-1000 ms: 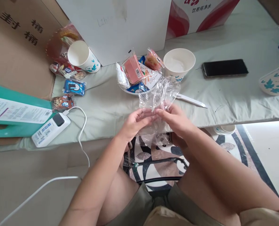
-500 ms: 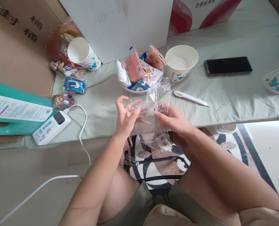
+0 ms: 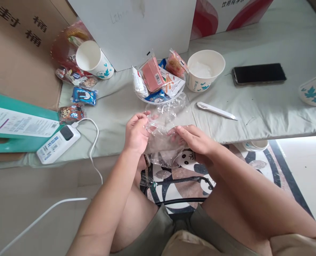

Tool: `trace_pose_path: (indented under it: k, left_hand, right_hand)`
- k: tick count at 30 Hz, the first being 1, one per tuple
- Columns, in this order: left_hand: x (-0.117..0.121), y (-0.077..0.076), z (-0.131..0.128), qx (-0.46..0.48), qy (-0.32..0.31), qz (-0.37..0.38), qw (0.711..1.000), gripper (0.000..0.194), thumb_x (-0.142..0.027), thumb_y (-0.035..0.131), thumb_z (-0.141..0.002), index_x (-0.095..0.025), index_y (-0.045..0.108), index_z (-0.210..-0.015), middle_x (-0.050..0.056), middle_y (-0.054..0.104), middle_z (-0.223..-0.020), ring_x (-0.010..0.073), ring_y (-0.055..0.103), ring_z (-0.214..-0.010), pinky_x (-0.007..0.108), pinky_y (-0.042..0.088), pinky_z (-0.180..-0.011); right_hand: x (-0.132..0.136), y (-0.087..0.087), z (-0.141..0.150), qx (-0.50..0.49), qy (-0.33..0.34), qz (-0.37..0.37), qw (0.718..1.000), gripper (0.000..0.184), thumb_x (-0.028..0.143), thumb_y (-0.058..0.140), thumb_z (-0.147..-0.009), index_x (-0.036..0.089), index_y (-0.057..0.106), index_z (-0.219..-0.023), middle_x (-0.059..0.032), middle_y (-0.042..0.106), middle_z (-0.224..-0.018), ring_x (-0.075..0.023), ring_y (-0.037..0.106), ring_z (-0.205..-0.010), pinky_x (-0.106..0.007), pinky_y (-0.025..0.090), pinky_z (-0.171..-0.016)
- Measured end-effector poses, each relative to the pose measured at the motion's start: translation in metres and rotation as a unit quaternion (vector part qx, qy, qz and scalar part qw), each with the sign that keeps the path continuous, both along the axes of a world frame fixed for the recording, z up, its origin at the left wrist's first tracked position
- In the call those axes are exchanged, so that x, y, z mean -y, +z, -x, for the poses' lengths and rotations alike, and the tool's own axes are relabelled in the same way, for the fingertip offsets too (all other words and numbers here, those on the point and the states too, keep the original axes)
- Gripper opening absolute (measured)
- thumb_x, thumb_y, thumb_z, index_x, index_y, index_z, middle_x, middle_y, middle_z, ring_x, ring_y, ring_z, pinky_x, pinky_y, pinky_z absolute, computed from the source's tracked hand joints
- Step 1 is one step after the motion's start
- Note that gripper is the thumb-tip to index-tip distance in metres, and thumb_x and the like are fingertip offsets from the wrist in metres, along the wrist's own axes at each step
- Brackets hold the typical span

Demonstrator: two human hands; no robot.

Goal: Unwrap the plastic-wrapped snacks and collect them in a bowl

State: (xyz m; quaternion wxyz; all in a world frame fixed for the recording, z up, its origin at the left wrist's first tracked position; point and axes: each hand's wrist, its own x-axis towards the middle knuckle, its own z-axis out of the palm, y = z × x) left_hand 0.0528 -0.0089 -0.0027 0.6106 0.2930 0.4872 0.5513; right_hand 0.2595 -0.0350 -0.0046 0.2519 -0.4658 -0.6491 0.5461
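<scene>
A crumpled clear plastic bag (image 3: pixel 164 140) is stretched between my two hands at the table's front edge, its lower part hanging over the edge. My left hand (image 3: pixel 138 133) pinches the bag's left side between thumb and fingers. On the other side, my right hand (image 3: pixel 192 137) grips it with the thumb on top; its other fingers are partly hidden. Just beyond the bag stands a white bowl (image 3: pixel 140 96) heaped with wrapped snacks, among them a pink packet (image 3: pixel 152 75). To the right of the bag lies a white utility knife (image 3: pixel 216 111).
A paper cup (image 3: pixel 206 71) stands right of the bowl, with a black phone (image 3: pixel 259 74) farther right. On the left are another paper cup (image 3: pixel 94 60), several snack packets (image 3: pixel 85 96) and a white power bank (image 3: pixel 59 144) with a cable. Large boxes (image 3: pixel 152 32) line the back.
My left hand has closed from spread fingers onto the bag and shifted slightly left. The bag's upper part has dropped and spread between my hands. My right hand has lowered a little.
</scene>
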Motion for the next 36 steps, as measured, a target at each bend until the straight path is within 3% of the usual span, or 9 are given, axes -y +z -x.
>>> trace_pose_path:
  k: [3,8,16,19,23,27,30,33,36]
  left_hand:
    - [-0.002,0.002,0.003,0.001,-0.058,0.041,0.997,0.037,-0.047,0.086,-0.061,-0.017,0.067,-0.074,0.007,0.071,-0.11,0.0236,0.073,-0.097,0.026,0.06,-0.062]
    - [-0.005,-0.004,0.007,-0.091,-0.153,0.074,0.981,0.05,-0.06,0.086,-0.065,-0.016,0.072,-0.083,0.012,0.074,-0.099,0.0238,0.07,-0.098,0.024,0.057,-0.062]
    - [-0.005,0.005,0.005,-0.17,-0.203,0.082,0.961,0.05,-0.062,0.084,-0.069,-0.018,0.075,-0.091,0.009,0.073,-0.105,0.0224,0.065,-0.101,0.023,0.05,-0.063]
    - [-0.005,0.011,0.001,-0.186,-0.21,0.093,0.955,0.042,-0.053,0.086,-0.067,-0.016,0.072,-0.082,0.005,0.068,-0.09,0.0163,0.06,-0.084,0.023,0.045,-0.062]
    - [-0.008,0.012,0.006,-0.129,-0.2,0.101,0.966,0.036,-0.039,0.089,-0.058,-0.017,0.065,-0.074,0.001,0.061,-0.081,0.0118,0.053,-0.072,0.023,0.043,-0.063]
    - [-0.013,0.009,0.021,-0.143,-0.107,0.007,0.984,0.03,-0.031,0.084,-0.056,-0.018,0.058,-0.065,0.001,0.06,-0.089,0.0113,0.052,-0.075,0.024,0.044,-0.069]
    - [-0.013,0.008,0.028,-0.2,-0.055,-0.077,0.975,0.027,-0.027,0.08,-0.057,-0.018,0.056,-0.063,0.004,0.065,-0.102,0.0129,0.059,-0.086,0.025,0.048,-0.078]
    - [-0.01,0.012,0.026,-0.167,-0.103,-0.05,0.979,0.029,-0.031,0.077,-0.065,-0.019,0.051,-0.068,0.005,0.071,-0.1,0.0146,0.067,-0.082,0.027,0.052,-0.074]
    - [-0.009,0.018,0.023,-0.139,-0.134,0.014,0.981,0.034,-0.032,0.077,-0.067,-0.023,0.046,-0.076,-0.001,0.069,-0.072,0.0124,0.062,-0.058,0.022,0.046,-0.052]
  right_hand:
    - [0.0,0.0,-0.001,0.024,0.03,-0.027,0.999,0.071,0.073,0.03,-0.101,0.019,0.074,-0.086,-0.0074,0.077,-0.089,-0.0202,0.068,-0.084,-0.035,0.048,-0.083]
    - [-0.001,0.0,-0.003,0.028,0.083,-0.046,0.995,0.071,0.073,0.029,-0.102,0.021,0.078,-0.102,-0.0069,0.078,-0.092,-0.0196,0.069,-0.087,-0.035,0.048,-0.084]
    - [0.001,-0.005,-0.003,0.087,0.123,-0.078,0.985,0.074,0.071,0.026,-0.104,0.019,0.077,-0.093,-0.0071,0.073,-0.086,-0.0187,0.065,-0.081,-0.033,0.045,-0.08]
    - [0.001,-0.007,-0.001,0.143,0.134,-0.097,0.976,0.075,0.071,0.022,-0.104,0.019,0.075,-0.089,-0.0065,0.07,-0.081,-0.0185,0.063,-0.079,-0.032,0.042,-0.078]
    - [0.001,-0.007,-0.001,0.15,0.139,-0.111,0.973,0.075,0.069,0.019,-0.105,0.02,0.075,-0.093,-0.0054,0.068,-0.08,-0.0176,0.061,-0.077,-0.031,0.04,-0.076]
    - [0.001,-0.005,0.0,0.156,0.135,-0.112,0.972,0.073,0.066,0.02,-0.106,0.02,0.075,-0.097,-0.0071,0.07,-0.086,-0.0183,0.06,-0.079,-0.031,0.039,-0.075]
    - [0.001,-0.004,0.001,0.172,0.139,-0.113,0.969,0.071,0.063,0.019,-0.106,0.019,0.074,-0.095,-0.008,0.07,-0.085,-0.019,0.059,-0.079,-0.031,0.038,-0.074]
    - [0.001,-0.003,0.002,0.172,0.14,-0.114,0.968,0.069,0.06,0.021,-0.106,0.018,0.074,-0.097,-0.0082,0.071,-0.085,-0.0193,0.06,-0.079,-0.032,0.039,-0.075]
    - [0.001,-0.003,0.001,0.159,0.134,-0.106,0.972,0.067,0.059,0.024,-0.106,0.019,0.076,-0.099,-0.0082,0.073,-0.086,-0.0199,0.062,-0.081,-0.033,0.041,-0.077]
